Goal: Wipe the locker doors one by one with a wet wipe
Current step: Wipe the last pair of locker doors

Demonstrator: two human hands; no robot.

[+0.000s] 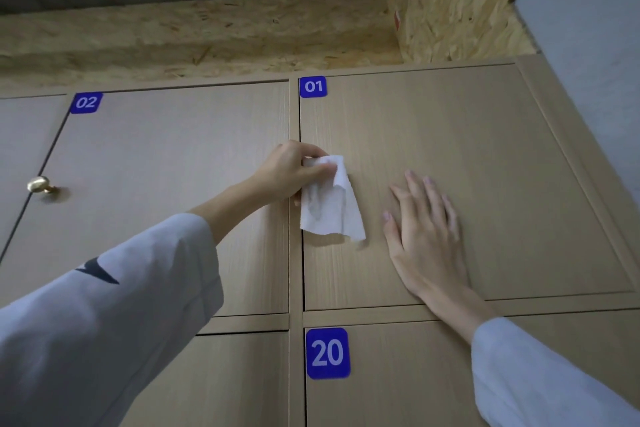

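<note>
A white wet wipe (330, 204) hangs down over the left edge of the light wood locker door marked 01 (485, 156). My left hand (294, 170) pinches the wipe's top corner between thumb and fingers, right at the gap between doors 01 and 02. My right hand (424, 229) lies flat on door 01, fingers straight and spread, just right of the wipe and not touching it. Both arms wear pale grey sleeves.
Door 02 (166, 184) is on the left with a brass knob (41, 185) at its left edge. Door 20 (398, 374) sits below door 01. Rough chipboard (207, 35) runs above the lockers, and a grey wall (595, 45) stands at the right.
</note>
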